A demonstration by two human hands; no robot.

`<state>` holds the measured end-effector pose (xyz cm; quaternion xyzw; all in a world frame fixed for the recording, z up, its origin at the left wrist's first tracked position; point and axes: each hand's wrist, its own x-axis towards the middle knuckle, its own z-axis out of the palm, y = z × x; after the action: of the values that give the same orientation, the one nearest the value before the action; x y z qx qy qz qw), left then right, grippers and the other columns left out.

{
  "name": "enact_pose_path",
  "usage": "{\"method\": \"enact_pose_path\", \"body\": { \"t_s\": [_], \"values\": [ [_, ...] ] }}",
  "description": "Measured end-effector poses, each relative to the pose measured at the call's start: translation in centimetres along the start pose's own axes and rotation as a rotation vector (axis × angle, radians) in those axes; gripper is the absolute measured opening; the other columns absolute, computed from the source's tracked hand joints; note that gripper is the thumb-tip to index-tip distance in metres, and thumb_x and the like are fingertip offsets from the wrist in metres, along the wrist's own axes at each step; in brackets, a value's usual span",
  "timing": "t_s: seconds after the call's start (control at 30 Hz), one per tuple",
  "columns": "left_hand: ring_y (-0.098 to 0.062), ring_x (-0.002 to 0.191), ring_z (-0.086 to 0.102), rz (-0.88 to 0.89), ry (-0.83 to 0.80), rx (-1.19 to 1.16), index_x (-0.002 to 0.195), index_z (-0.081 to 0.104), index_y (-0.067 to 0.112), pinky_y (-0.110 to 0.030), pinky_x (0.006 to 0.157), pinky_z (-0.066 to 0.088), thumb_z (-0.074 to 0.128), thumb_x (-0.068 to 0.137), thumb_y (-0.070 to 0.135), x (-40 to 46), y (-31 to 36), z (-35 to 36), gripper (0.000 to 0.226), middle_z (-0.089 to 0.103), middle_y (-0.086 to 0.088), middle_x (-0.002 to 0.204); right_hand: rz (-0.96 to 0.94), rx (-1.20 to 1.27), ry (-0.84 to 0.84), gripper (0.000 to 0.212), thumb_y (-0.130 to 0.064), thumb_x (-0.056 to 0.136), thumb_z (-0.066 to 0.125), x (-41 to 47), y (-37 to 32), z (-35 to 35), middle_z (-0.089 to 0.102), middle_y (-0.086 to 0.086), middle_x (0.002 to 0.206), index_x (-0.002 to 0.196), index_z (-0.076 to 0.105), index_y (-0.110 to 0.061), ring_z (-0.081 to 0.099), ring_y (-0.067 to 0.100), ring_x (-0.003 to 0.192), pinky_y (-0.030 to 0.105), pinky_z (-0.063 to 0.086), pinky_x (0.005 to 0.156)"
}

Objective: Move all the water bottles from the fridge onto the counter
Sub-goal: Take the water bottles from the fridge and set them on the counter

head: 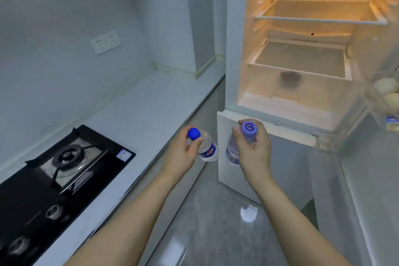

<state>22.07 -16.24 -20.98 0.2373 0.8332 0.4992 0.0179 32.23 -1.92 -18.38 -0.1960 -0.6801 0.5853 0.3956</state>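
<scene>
Fingers (195, 143) of the left hand (183, 153) curl tight round the neck of a small water bottle (207, 149), just under its bright blue cap (193, 133), and the bottle tips away to the right, blue label showing, clear of any surface. Right beside it, a narrow gap between the two, the right hand (254, 144) wraps the top of a second bottle (232, 151), a bluish one with a pale purple cap (249, 128) carrying a swirl mark; thumb on the near side, fingers closed round the shoulder, so both hands are full and firmly closed on their loads. Both bottles hang in the air over the grey floor (216, 233), in front of the closed lower door of the fridge (237, 175). Beyond and above the right hand the upper compartment stands open and lit warm yellow, its glass shelves (317, 13) bare, a clear drawer below them. Out to the far right of that hand, the door rack (384, 97) carries some pale round items, too blurred to name. To the left of the left hand runs the white counter (138, 114), its edge just beside the wrist, and further left on it sits a black gas hob (64, 168). Behind that, up on the wall, there's a white socket plate (105, 41).
</scene>
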Motion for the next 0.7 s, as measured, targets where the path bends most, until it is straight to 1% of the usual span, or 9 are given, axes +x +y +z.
{"method": "enact_pose_path", "body": {
  "t_s": [0.1, 0.13, 0.2, 0.3, 0.33, 0.43, 0.57, 0.63, 0.7],
  "values": [
    [-0.007, 0.075, 0.056, -0.09, 0.056, 0.049, 0.108, 0.056, 0.025, -0.023, 0.068, 0.046, 0.06, 0.094, 0.028, -2.4, -2.0, -3.2, 0.015, 0.064, 0.008, 0.092, 0.08, 0.088, -0.119, 0.009, -0.004, 0.092, 0.063, -1.6, -0.2, 2.7, 0.056, 0.005, 0.076, 0.094, 0.056, 0.0, 0.05, -0.011, 0.056, 0.003, 0.039, 0.054],
    [-0.006, 0.068, 0.053, -0.124, 0.098, 0.082, 0.109, 0.056, 0.025, -0.023, 0.065, 0.044, 0.06, 0.094, 0.03, -3.7, -2.8, -5.1, 0.016, 0.063, 0.007, 0.091, 0.091, 0.101, -0.183, 0.009, -0.006, 0.092, 0.063, -2.7, -0.6, 4.3, 0.056, 0.004, 0.077, 0.093, 0.055, -0.001, 0.051, -0.009, 0.058, 0.004, 0.04, 0.056],
    [-0.006, 0.061, 0.048, -0.168, 0.134, 0.125, 0.11, 0.056, 0.026, -0.023, 0.062, 0.043, 0.059, 0.094, 0.032, -5.1, -3.6, -6.9, 0.017, 0.063, 0.006, 0.09, 0.077, 0.069, -0.24, 0.008, -0.013, 0.091, 0.065, -3.7, -0.6, 5.9, 0.06, 0.003, 0.084, 0.091, 0.057, -0.011, 0.054, -0.003, 0.069, 0.008, 0.042, 0.065],
    [-0.01, 0.073, 0.057, -0.204, 0.223, 0.152, 0.112, 0.056, 0.024, -0.025, 0.067, 0.047, 0.06, 0.094, 0.031, -8.2, -4.6, -11.2, 0.02, 0.063, 0.007, 0.094, 0.075, 0.077, -0.345, 0.01, -0.017, 0.09, 0.067, -6.1, -1.8, 9.6, 0.062, -0.004, 0.092, 0.09, 0.058, -0.023, 0.055, -0.005, 0.078, 0.006, 0.041, 0.07],
    [-0.008, 0.075, 0.057, -0.217, 0.257, 0.171, 0.114, 0.056, 0.024, -0.024, 0.066, 0.047, 0.059, 0.094, 0.03, -9.3, -4.9, -12.9, 0.021, 0.063, 0.008, 0.094, 0.068, 0.077, -0.388, 0.01, -0.017, 0.09, 0.067, -7.1, -2.4, 11.0, 0.062, -0.005, 0.094, 0.092, 0.059, -0.022, 0.056, -0.005, 0.08, 0.005, 0.041, 0.071],
    [-0.004, 0.069, 0.052, -0.261, 0.366, 0.21, 0.118, 0.055, 0.024, -0.021, 0.062, 0.039, 0.058, 0.094, 0.033, -13.5, -6.3, -18.2, 0.026, 0.06, 0.012, 0.088, 0.036, 0.103, -0.536, 0.009, -0.019, 0.09, 0.067, -11.2, -4.7, 15.2, 0.063, -0.005, 0.096, 0.095, 0.059, -0.019, 0.057, -0.002, 0.083, 0.007, 0.042, 0.073],
    [-0.01, 0.076, 0.059, -0.322, 0.479, 0.212, 0.119, 0.053, 0.028, -0.032, 0.072, 0.054, 0.058, 0.093, 0.04, -20.1, -7.3, -25.5, 0.029, 0.062, 0.011, 0.092, 0.007, 0.143, -0.707, 0.009, -0.019, 0.09, 0.067, -17.6, -8.3, 20.4, 0.063, -0.005, 0.092, 0.095, 0.059, -0.018, 0.058, -0.002, 0.082, 0.009, 0.044, 0.074],
    [-0.009, 0.081, 0.06, -0.356, 0.517, 0.263, 0.122, 0.052, 0.027, -0.029, 0.072, 0.053, 0.057, 0.093, 0.04, -22.6, -7.6, -28.2, 0.032, 0.063, 0.009, 0.096, -0.021, 0.17, -0.739, 0.009, -0.015, 0.089, 0.068, -20.2, -9.8, 22.1, 0.062, -0.007, 0.089, 0.093, 0.059, -0.016, 0.056, -0.007, 0.078, 0.005, 0.042, 0.072],
    [-0.006, 0.079, 0.058, -0.375, 0.569, 0.3, 0.123, 0.052, 0.026, -0.024, 0.068, 0.047, 0.057, 0.094, 0.039, -25.6, -8.1, -31.1, 0.033, 0.063, 0.009, 0.098, -0.051, 0.206, -0.793, 0.01, -0.014, 0.089, 0.067, -23.5, -11.5, 24.0, 0.061, -0.007, 0.088, 0.092, 0.059, -0.016, 0.055, -0.008, 0.076, 0.004, 0.041, 0.071]
  ]
}}
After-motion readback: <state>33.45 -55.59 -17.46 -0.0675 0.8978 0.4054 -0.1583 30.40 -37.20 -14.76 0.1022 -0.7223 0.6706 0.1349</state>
